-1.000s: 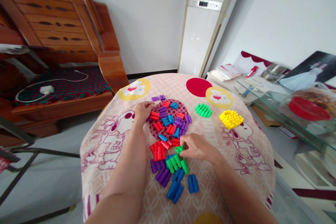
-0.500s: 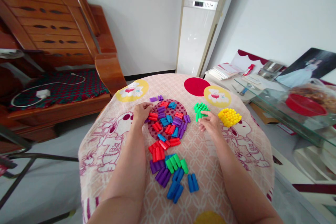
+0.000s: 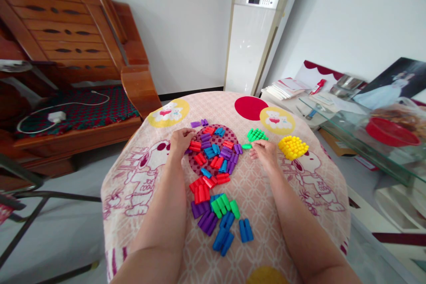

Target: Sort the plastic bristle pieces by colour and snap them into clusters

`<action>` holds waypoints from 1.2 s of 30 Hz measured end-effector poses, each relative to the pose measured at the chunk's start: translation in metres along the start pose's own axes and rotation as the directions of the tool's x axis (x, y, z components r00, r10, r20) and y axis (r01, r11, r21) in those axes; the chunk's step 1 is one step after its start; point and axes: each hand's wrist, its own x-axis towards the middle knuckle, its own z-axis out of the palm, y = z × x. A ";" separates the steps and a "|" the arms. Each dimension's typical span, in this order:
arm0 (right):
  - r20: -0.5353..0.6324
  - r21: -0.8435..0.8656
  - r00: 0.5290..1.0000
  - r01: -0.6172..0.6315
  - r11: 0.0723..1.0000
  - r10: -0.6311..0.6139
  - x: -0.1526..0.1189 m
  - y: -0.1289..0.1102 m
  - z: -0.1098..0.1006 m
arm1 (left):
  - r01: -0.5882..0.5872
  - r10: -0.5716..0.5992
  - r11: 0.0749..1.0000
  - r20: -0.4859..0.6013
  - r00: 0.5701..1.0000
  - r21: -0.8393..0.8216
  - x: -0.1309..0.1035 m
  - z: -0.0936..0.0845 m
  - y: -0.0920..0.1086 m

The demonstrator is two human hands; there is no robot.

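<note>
My right hand point(image 3: 265, 151) pinches a green building block point(image 3: 246, 146), a small bullet-shaped plastic piece held sideways. Just behind it stands a cluster of upright green blocks point(image 3: 256, 134). At the left edge of the mixed pile rests my left hand point(image 3: 181, 140), its fingers curled together; what they hold, if anything, is hidden. Red blocks point(image 3: 195, 146) lie right beside its fingers, and purple blocks point(image 3: 205, 140) a little further right. Blue blocks point(image 3: 211, 151) are scattered through the pile.
A yellow block cluster point(image 3: 293, 147) stands right of my right hand. Nearer me lie red point(image 3: 202, 194), purple point(image 3: 207, 222), green point(image 3: 221, 205) and blue blocks point(image 3: 223, 239). The round table has a patterned cloth point(image 3: 262, 230). A glass shelf point(image 3: 353, 142) is at right, a wooden bench point(image 3: 140, 84) at left.
My right hand has moved slightly, and the green block in its fingers now points left, apart from the green cluster. My left hand stays at the pile's left edge.
</note>
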 end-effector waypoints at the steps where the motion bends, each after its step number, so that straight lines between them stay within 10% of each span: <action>1: 0.014 -0.015 1.000 0.016 1.000 -0.016 0.000 0.001 0.000 | 0.000 0.000 1.000 0.001 1.000 0.000 0.000 0.000 -0.001; 15: 0.141 0.025 0.989 0.042 0.999 -0.045 -0.004 -0.005 0.000 | -0.010 0.011 0.999 0.014 1.000 -0.049 0.002 0.000 -0.003; 25: -0.078 -0.166 0.983 0.153 0.974 -0.168 0.001 0.001 -0.003 | -0.013 0.013 0.999 -0.007 1.000 -0.031 0.003 0.001 -0.006; 36: 0.011 -0.265 0.974 0.219 0.939 -0.224 -0.019 -0.021 -0.001 | -0.026 0.026 1.000 0.014 1.000 -0.016 0.000 0.000 -0.001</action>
